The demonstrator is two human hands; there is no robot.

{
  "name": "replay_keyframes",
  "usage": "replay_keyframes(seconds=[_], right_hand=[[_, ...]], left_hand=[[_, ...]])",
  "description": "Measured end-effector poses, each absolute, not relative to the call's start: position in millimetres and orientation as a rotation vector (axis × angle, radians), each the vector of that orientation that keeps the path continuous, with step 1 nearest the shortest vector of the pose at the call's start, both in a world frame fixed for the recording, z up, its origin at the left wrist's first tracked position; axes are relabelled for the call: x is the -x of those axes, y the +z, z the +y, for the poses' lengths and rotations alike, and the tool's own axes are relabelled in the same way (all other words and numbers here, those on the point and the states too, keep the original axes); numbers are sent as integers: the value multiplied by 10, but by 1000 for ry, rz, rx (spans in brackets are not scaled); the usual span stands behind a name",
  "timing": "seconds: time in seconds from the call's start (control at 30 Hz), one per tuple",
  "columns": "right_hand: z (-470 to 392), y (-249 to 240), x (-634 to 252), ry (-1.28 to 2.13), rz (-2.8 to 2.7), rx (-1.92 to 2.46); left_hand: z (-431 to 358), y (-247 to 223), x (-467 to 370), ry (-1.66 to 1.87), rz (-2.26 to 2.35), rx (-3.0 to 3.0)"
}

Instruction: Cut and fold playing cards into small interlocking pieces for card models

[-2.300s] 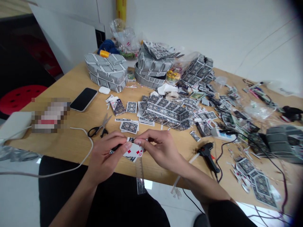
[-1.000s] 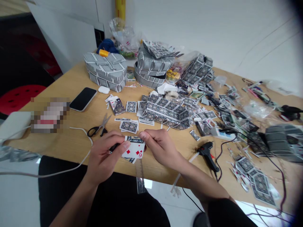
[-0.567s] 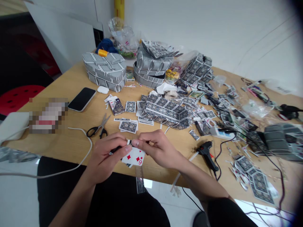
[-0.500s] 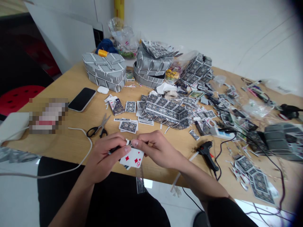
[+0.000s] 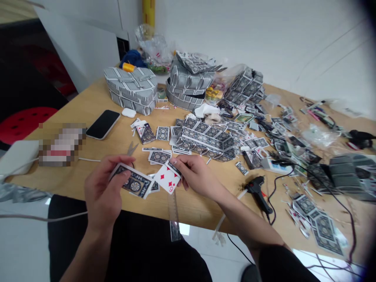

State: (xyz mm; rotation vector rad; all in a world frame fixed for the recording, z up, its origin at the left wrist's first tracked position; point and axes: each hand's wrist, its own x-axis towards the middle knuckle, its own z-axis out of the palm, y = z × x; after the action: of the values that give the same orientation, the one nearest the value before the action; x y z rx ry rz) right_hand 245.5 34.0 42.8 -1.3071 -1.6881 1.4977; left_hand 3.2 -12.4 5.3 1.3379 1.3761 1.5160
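My left hand pinches a dark patterned playing card, its back facing up, between thumb and fingers. Just to its right, my right hand grips a red diamond card face up, with a folded dark strip along its top edge. The two cards lie close together, their near corners almost meeting. Under and behind them are loose card pieces on the wooden table. Scissors are partly hidden behind my left hand. A clear ruler sticks out over the table's front edge.
A box built of cards stands mid-table, with card stacks beside it. A black glue gun with a cord lies right. Farther back are grey woven boxes and heaped cards. A phone is at left.
My hands have moved apart. My left hand went left and now shows a dark-backed card in its grip, while the diamond card stays in my right hand, raised and tilted.
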Motion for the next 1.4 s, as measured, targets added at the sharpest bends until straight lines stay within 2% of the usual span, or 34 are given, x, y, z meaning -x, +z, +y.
replay_keyframes(seconds=[0.1,0.27,0.47,0.63,1.03,1.4], right_hand=[[334,433,-2455,1439,-1713,1327],[288,453,-2441,1443,-1785,1244],[247,386,-2412,1663,-1789,1110],[241,332,-2415,1808,-1732,1065],[240,402,-2393,1775,-1543,1084],[227,408,-2388,1677,-1639,1042]], left_hand=[[-138,103,-109,1521,1291,-1183],[-83,159,-241,1305,1216,-1253],[3,137,-269,1164,1234,-1285],[5,141,-294,1165,1258,-1297],[4,91,-186,1212,1225,-1318],[-39,102,-263,1276,1234,-1253]])
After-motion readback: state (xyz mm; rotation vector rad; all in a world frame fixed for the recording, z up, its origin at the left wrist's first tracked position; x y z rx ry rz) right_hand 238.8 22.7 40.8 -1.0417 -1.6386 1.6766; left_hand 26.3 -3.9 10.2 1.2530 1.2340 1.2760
